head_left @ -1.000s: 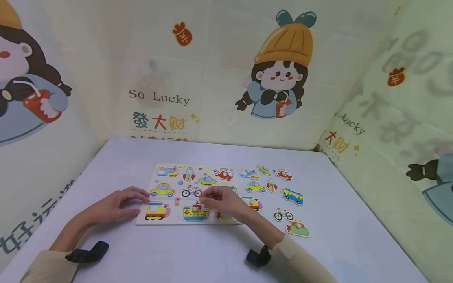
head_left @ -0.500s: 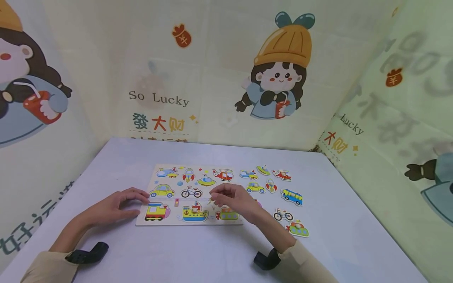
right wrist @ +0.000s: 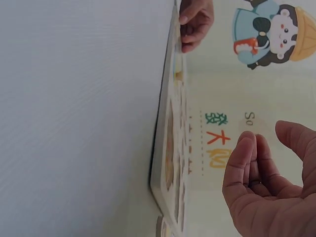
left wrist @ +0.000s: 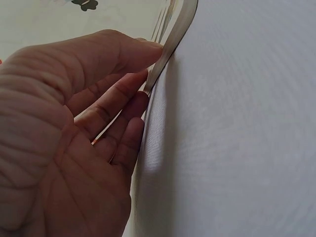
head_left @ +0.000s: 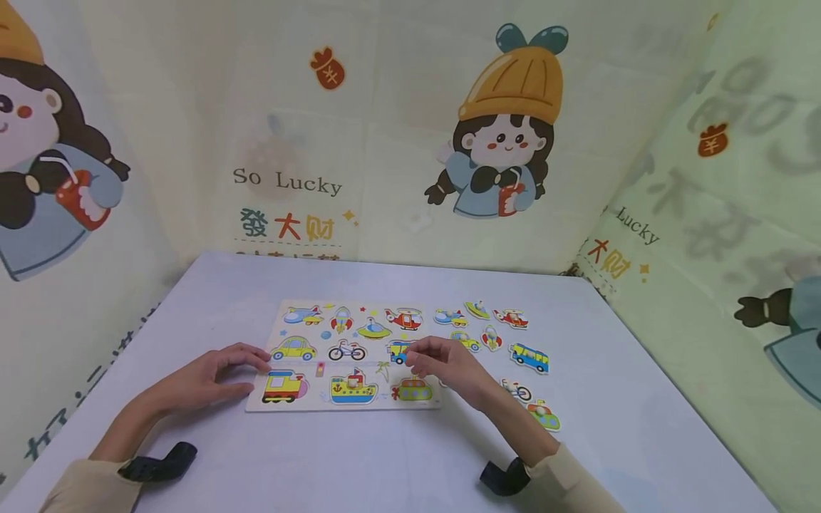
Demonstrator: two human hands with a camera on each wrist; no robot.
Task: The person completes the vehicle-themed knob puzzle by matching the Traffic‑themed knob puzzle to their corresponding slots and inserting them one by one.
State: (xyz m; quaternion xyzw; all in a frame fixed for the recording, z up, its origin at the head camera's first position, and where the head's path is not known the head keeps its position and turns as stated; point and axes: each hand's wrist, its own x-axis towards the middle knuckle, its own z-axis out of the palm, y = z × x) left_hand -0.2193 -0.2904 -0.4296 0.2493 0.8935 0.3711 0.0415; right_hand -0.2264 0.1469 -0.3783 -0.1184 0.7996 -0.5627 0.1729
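A puzzle board [head_left: 321,406] printed with vehicles lies on the table. My left hand [head_left: 202,377] touches its left edge; in the left wrist view the thumb and fingertips of that hand [left wrist: 103,118] meet the board's rim. A boat piece [head_left: 353,389] with a knob sits in the bottom row. Above the board's right end hovers my right hand [head_left: 455,367], beside the printed bus [head_left: 398,351] and partly over it. In the right wrist view this hand [right wrist: 271,182] has loosely bent fingers, thumb apart, and nothing between them.
Loose pieces lie right of the board: a plane [head_left: 451,318], flying saucer [head_left: 477,310], helicopter [head_left: 511,318], car [head_left: 463,340], rocket [head_left: 491,338], bus [head_left: 529,358], bicycle [head_left: 518,390] and submarine [head_left: 546,417]. The right arm covers part of this area. Printed cloth [head_left: 385,142] stands behind the table.
My right hand has moved right, from over the boat piece towards the board's right end. The train piece seen earlier is now hidden behind it. The left hand stays in place.
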